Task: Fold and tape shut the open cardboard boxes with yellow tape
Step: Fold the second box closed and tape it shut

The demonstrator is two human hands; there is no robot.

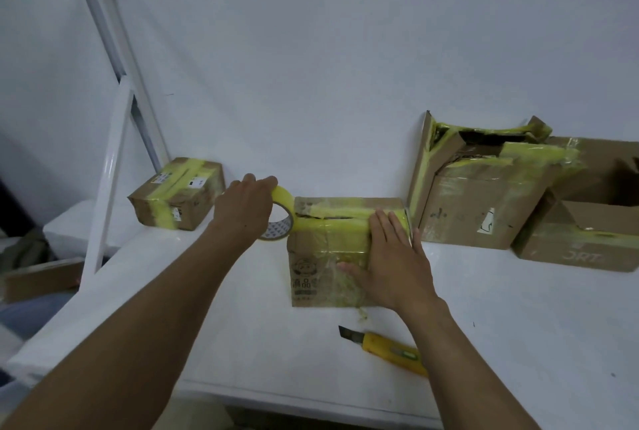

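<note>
Head view first. What is closest to you?
— A yellow knife (387,348) lies on the white table (242,343), just beside your right arm.
— And your right hand (390,257)?
— It lies flat, fingers straight, pressing the yellow tape down on the middle box (321,250).
— Where is the tape roll (281,219)?
— Your left hand (242,212) grips it at the left end of that box's top. A strip runs from the roll along the top to your right hand.
— What is farther back?
— On the left, a small taped box (178,194) sits by the wall. On the right, two bigger boxes (477,201) stand with their flaps open.
</note>
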